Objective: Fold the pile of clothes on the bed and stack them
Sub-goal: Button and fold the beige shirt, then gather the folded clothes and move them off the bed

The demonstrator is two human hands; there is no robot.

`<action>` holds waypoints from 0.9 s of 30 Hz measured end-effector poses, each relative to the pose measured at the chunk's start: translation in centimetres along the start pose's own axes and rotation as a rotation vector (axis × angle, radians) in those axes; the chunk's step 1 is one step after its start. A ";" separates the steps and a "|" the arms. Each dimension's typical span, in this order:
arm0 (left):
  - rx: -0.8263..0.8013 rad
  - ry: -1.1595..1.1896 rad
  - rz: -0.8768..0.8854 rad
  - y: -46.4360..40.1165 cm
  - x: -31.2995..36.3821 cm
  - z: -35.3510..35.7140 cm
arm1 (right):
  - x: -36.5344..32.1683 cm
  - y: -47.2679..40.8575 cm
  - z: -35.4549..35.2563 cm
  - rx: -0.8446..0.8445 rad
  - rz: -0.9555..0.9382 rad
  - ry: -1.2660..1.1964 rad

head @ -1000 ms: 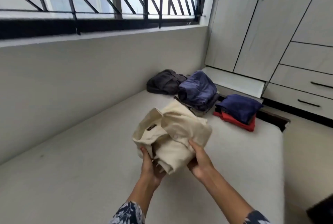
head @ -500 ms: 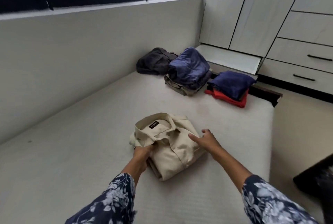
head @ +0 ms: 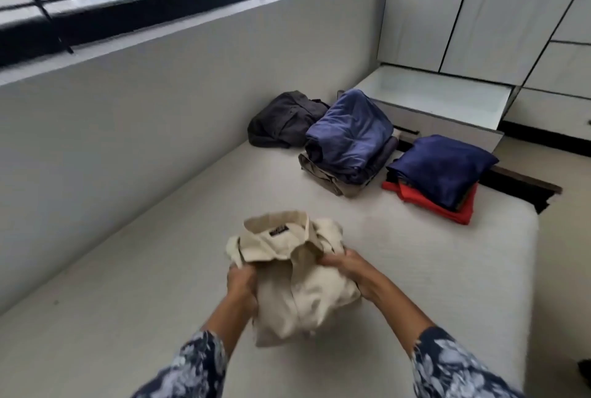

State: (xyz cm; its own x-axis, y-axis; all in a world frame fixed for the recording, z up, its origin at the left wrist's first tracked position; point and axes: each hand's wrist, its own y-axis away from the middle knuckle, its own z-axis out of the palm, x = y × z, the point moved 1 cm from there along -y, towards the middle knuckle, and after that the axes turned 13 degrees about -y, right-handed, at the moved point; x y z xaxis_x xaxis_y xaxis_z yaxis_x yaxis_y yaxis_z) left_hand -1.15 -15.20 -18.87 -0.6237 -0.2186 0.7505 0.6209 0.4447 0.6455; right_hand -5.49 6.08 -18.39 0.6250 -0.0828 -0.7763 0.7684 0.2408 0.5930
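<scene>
Inside shirt collar, label seemingly unreadable

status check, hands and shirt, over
Left hand and right hand both grip the folded cream shirt over the bed. Two stacks beyond, path clear.

The fingertips of the left hand are lying tucked under the edge of the cream shirt, so how they are curling is not showing. The shirt's collar label is blurring into an unreadable dark patch. Under the blue garment, the khaki piece is showing only its folded edges. The navy garment is covering most of the red one. The dark heap by the wall is too shapeless to identify. Both floral sleeves are running off the bottom edge.
</scene>
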 end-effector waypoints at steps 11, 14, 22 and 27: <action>-0.191 -0.109 0.209 17.6 17.4 9.5 | -19.1 13.9 -9.8 -0.099 -0.204 -0.312; -0.243 -0.174 0.203 21.3 20.2 13.0 | -22.7 17.8 -13.1 -0.076 -0.176 -0.372; -0.340 -0.225 0.131 25.7 24.0 19.1 | -27.6 22.0 -18.2 -0.002 -0.030 -0.324; -0.480 -0.184 0.096 26.7 25.8 21.6 | -30.4 24.3 -20.0 0.110 -0.094 -0.327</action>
State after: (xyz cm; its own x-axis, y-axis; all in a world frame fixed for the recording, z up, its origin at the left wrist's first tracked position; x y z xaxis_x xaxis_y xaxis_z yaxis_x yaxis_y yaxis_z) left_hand -10.90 9.86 14.63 -0.5994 -0.0204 0.8002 0.8004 -0.0022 0.5995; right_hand -8.57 33.82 15.31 0.5482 -0.4089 -0.7296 0.8238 0.1132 0.5555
